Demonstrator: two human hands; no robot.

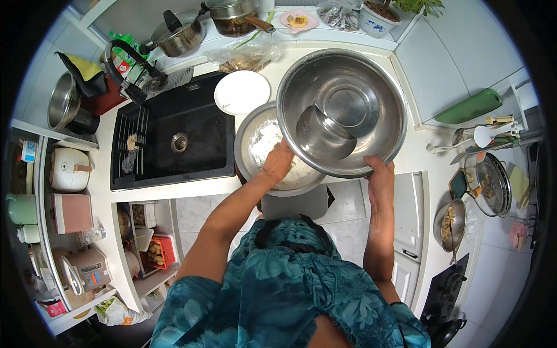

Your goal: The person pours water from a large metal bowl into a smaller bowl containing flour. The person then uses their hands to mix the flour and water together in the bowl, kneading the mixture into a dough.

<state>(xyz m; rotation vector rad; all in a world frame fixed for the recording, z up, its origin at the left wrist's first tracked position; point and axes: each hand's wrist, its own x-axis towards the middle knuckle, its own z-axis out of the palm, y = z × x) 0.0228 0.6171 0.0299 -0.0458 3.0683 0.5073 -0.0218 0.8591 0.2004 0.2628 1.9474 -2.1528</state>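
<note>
A large stainless steel basin (391, 117) is held tilted before me. My right hand (380, 172) grips its lower right rim, thumb on the inside. My left hand (280, 161) is at its lower left rim, fingers partly hidden. Inside the basin is a darker curved patch; whether it is water or a reflection, I cannot tell. Partly under the basin stands a second metal basin (244, 163) containing white flour-like powder (264, 138). My left hand is above that powder. A white round plate (242, 92) lies by the second basin's far rim, overlapping the sink corner.
To the left is a black sink (174, 113) with a dark faucet (130, 82). Pots (178, 37), a plastic bag (248, 56) and a potted plant (377, 21) line the back. At right, a metal bowl of food (449, 225) stands near a black stove (448, 282).
</note>
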